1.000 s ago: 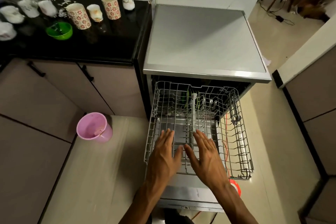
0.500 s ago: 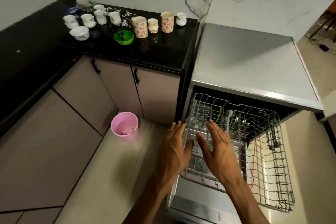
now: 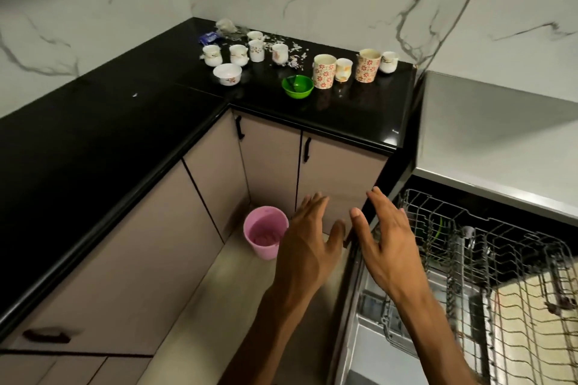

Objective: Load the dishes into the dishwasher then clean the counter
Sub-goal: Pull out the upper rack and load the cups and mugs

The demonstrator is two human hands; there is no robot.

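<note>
Several cups stand at the back of the black counter point(image 3: 359, 116): two tall flowered cups point(image 3: 324, 71) point(image 3: 369, 66), several small white cups point(image 3: 256, 50), a white bowl point(image 3: 227, 74) and a green bowl point(image 3: 297, 86). Scraps of litter point(image 3: 291, 51) lie among them. The dishwasher's wire rack point(image 3: 488, 275) is pulled out at the lower right. My left hand point(image 3: 308, 247) and my right hand point(image 3: 386, 242) hover empty with fingers spread, in front of the cabinet beside the rack's left edge.
A pink bucket point(image 3: 266, 232) stands on the floor in the cabinet corner, just left of my left hand. The dishwasher's grey top point(image 3: 500, 147) adjoins the counter on the right. A blue packet point(image 3: 209, 38) lies at the counter's back.
The view has swung left and up from the rack toward the counter. Both hands have left the rack and now hover in front of the cabinet, still empty.
</note>
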